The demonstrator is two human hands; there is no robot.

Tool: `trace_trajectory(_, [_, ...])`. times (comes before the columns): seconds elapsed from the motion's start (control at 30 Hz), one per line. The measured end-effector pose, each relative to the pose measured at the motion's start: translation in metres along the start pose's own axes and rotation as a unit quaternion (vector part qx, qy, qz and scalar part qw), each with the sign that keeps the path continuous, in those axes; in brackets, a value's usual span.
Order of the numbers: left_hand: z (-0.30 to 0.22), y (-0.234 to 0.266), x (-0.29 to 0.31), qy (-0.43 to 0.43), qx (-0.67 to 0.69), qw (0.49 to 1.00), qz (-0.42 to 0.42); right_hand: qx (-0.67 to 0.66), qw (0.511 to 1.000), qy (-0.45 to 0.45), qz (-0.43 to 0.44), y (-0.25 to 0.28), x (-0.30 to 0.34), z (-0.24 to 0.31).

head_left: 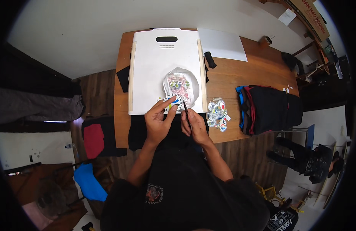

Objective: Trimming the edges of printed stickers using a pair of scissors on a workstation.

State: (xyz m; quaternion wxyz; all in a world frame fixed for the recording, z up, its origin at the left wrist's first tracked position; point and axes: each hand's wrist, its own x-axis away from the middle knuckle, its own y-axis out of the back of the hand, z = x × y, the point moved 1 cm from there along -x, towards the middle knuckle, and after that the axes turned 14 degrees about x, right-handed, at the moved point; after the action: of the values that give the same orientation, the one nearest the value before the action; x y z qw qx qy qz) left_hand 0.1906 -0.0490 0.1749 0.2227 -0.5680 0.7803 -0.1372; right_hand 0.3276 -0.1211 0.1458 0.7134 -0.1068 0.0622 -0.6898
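Note:
My left hand (158,120) pinches a round white printed piece (171,104) with blue, green and black marks, like a sticker or patch. Close beside it, my right hand (197,126) grips a thin dark pointed tool (186,107); whether it is tweezers or a blade cannot be told. The tool's tip is near the piece's right edge. Both hands are over the near edge of a white board (149,71). Just beyond them, a round white container (194,84) on the board holds red, white and green printed bits. To the right lies a pile of colourful printed pieces (216,113).
The brown wooden table (224,77) carries a stack of folded dark garments (276,109) at right, a white sheet (222,44), a small black bundle (210,59) and a brown cup (265,41). Black cloth (137,133) hangs at the near edge. What looks like a dark-clothed person (316,163) is farther right.

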Motion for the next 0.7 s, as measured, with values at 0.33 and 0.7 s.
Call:
trace_trajectory(0.33, [0.0055,-0.0008,-0.0046,0.012,-0.007,1.000,-0.007,0.000,1.000,-0.007,0.013,0.0073,-0.0046,-0.0055])
trace_trajectory(0.7, [0.0062,0.0000,-0.0078,0.022,-0.018,1.000,-0.010,-0.010,1.000,-0.024,0.008,0.0087,-0.0052,-0.0056])
